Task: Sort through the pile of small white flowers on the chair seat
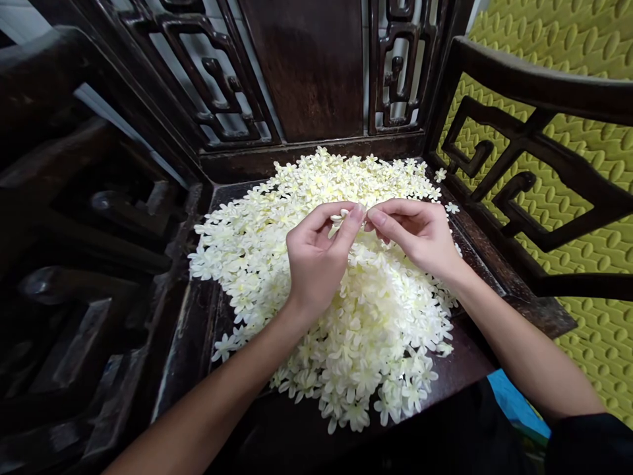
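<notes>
A wide heap of small white artificial-looking flowers (262,231) covers the dark wooden seat (445,379). Above the heap my left hand (321,254) is closed in a pinch, and white petals of one flower (339,217) show between its thumb and fingers. My right hand (420,231) meets it fingertip to fingertip, thumb and forefinger pressed together. Whatever lies between the right fingertips is too small to make out. Both hands hide part of the heap behind them.
Carved wooden panels of the chair back (309,72) rise behind the heap. A left armrest (99,218) and a right armrest (539,79) flank it. Beyond the right one lies a yellow-green textured covering (593,343). Something blue (517,399) shows below my right forearm.
</notes>
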### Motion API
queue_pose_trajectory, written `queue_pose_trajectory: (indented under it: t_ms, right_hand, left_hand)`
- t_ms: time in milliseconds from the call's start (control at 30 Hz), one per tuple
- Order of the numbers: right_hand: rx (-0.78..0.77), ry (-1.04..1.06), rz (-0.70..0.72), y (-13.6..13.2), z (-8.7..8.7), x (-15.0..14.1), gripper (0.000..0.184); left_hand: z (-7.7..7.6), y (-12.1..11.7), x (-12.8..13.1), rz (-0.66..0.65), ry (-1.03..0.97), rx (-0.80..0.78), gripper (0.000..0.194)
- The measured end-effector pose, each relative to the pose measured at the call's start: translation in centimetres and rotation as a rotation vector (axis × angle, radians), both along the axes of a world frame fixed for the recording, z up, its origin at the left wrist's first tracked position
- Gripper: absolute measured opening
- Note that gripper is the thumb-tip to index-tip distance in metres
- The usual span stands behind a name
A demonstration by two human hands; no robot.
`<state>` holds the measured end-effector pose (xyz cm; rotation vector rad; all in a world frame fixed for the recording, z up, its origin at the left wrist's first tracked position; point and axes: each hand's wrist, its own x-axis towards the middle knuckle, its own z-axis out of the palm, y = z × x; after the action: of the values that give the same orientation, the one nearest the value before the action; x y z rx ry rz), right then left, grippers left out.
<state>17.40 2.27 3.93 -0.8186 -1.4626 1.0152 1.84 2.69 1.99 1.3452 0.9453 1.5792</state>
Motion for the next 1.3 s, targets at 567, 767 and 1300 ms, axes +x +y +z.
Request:
queue_pose_trajectory:
  t_ms: [567, 767, 1300]
  right_hand:
    - [0.006, -0.001, -0.020, 0.16, -0.44, 0.07, 0.021]
    - [0.002, -0.020, -0.030, 0.23, -0.59, 0.10, 0.025]
    - [0.000, -0.013, -0.051, -0.02, -0.40, -0.07, 0.019]
  left_hand:
    - [0.22, -0.23, 0.01, -0.002, -0.020, -0.040, 0.019]
    - [0.25, -0.24, -0.07, -0.007, -0.016, -0.059, 0.020]
    - [0.29, -0.34, -0.15, 0.028, 0.059, -0.036, 0.022]
